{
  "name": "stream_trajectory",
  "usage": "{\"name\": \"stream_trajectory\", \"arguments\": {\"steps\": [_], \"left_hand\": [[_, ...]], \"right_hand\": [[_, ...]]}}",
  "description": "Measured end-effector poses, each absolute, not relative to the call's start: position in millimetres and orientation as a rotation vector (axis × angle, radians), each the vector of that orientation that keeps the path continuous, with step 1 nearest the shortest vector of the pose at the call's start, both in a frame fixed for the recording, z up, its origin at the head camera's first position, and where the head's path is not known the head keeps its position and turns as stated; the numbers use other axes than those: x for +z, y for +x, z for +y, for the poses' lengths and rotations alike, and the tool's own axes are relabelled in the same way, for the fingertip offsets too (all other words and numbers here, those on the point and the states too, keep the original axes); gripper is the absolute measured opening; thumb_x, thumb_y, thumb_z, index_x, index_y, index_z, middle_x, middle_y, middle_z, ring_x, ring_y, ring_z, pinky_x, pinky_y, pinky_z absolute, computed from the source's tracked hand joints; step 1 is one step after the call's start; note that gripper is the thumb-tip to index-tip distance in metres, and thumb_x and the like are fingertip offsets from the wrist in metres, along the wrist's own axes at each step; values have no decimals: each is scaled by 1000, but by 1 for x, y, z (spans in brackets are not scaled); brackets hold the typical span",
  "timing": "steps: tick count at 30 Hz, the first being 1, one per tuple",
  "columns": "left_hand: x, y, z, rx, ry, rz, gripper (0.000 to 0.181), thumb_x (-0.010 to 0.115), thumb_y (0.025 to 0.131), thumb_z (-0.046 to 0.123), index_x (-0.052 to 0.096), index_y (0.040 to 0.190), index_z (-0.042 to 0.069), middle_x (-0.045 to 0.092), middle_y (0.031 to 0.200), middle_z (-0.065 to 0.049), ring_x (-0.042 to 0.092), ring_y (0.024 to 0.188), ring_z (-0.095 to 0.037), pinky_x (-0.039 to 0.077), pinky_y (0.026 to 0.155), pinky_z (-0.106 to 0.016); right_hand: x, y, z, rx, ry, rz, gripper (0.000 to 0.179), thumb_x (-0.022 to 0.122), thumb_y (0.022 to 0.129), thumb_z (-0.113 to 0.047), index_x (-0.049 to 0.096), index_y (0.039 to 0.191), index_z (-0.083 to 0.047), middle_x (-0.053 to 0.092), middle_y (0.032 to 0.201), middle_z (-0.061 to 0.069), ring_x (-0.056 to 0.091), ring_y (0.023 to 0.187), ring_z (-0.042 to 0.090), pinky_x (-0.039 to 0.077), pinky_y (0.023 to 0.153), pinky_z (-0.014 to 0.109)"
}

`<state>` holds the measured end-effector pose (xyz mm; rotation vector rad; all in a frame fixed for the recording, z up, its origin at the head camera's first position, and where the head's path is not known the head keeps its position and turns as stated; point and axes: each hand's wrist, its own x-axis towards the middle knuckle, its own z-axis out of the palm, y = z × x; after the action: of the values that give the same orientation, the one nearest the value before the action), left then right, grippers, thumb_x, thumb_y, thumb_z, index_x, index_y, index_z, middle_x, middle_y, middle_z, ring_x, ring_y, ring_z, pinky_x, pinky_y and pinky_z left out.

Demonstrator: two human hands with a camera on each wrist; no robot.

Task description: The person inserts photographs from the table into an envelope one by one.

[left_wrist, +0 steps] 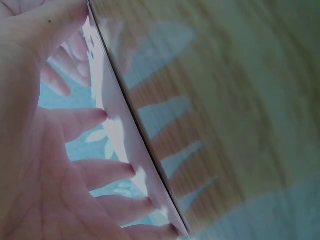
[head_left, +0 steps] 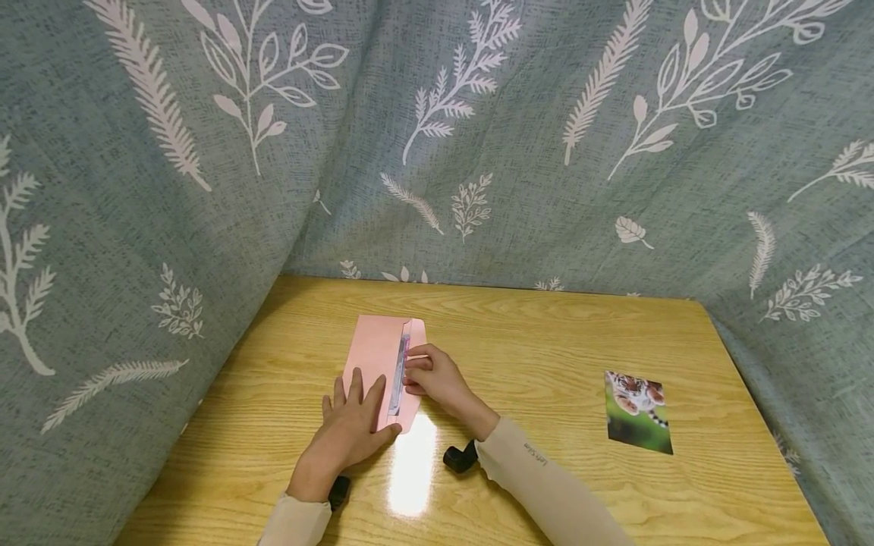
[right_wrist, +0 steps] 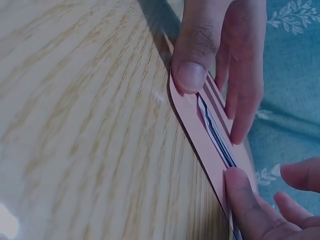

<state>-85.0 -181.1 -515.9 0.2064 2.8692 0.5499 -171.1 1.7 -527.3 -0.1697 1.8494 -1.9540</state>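
Observation:
A pink envelope lies on the wooden table, its flap side toward the right. Inside its long opening shows the edge of a grey and purple printed card; the rest of the card is hidden. My left hand rests on the envelope's near part with fingers spread, and its thumb presses the end beside the opening. My right hand is at the opening. In the right wrist view its thumb touches the envelope at the slot, while its other fingers stay raised and apart.
A photo of a tiger on a green background lies on the table to the right. Blue-green curtains with white leaf patterns hang behind and beside the table. Black wrist devices sit under both wrists.

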Motion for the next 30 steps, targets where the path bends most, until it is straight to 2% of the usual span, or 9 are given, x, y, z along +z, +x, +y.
{"name": "stream_trajectory", "arguments": {"steps": [11, 15, 26, 30], "left_hand": [[-515, -84, -181, 557, 213, 2871, 86, 68, 91, 53, 32, 158, 13, 11, 159, -35, 3, 141, -62, 14, 103, -79], [-515, -84, -182, 552, 226, 2885, 85, 68, 91, 54, 33, 158, 13, 13, 158, -36, 5, 140, -63, 15, 102, -80], [-516, -84, -182, 559, 220, 2886, 86, 68, 90, 55, 34, 158, 13, 12, 158, -35, 5, 140, -63, 15, 102, -80], [-515, -83, -182, 552, 217, 2882, 85, 68, 91, 55, 34, 158, 14, 12, 159, -34, 5, 141, -62, 15, 103, -79]], "right_hand": [[-522, -167, -4, -1983, -160, 1845, 36, 58, 97, 6, 50, 132, 8, 61, 115, 28, 67, 90, 37, 58, 78, 45], [-522, -166, -6, -1979, -160, 1868, 37, 58, 97, 4, 50, 133, 8, 61, 116, 29, 66, 94, 43, 58, 79, 49], [-525, -167, 3, -1892, -195, 1939, 31, 61, 97, 2, 57, 128, 5, 65, 112, 21, 68, 93, 31, 58, 78, 38], [-520, -163, 15, -1869, -221, 1975, 32, 61, 98, 0, 57, 129, 5, 65, 113, 21, 68, 94, 33, 58, 78, 39]]}}
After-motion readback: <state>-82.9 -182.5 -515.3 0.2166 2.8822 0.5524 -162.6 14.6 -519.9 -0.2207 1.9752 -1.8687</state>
